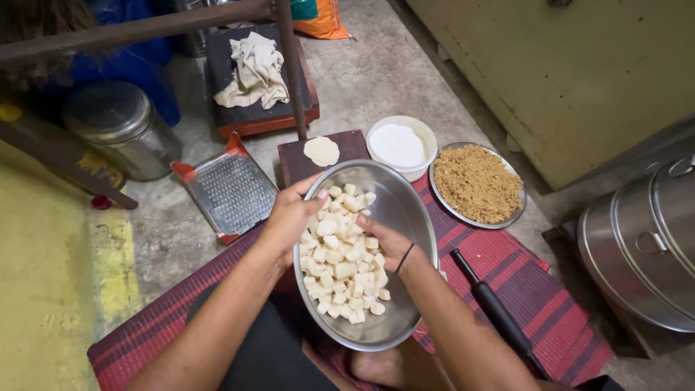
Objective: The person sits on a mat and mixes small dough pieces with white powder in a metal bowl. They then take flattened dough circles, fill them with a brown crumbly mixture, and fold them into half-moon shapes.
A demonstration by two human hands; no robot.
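left hand (289, 216) gripped rim of steel bowl (402, 210); right hand (384, 242), fingers loosely curled, rested on dough pieces (342, 264); grasp unclear.

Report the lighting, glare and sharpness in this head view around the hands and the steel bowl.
Head view: soft, even light; the steel bowl shows mild sheen on its bare inner wall, no harsh glare. The left hand and right hand are reasonably sharp among the dough pieces. The steel pots at right catch brighter streaks. The upper left corner falls dark.
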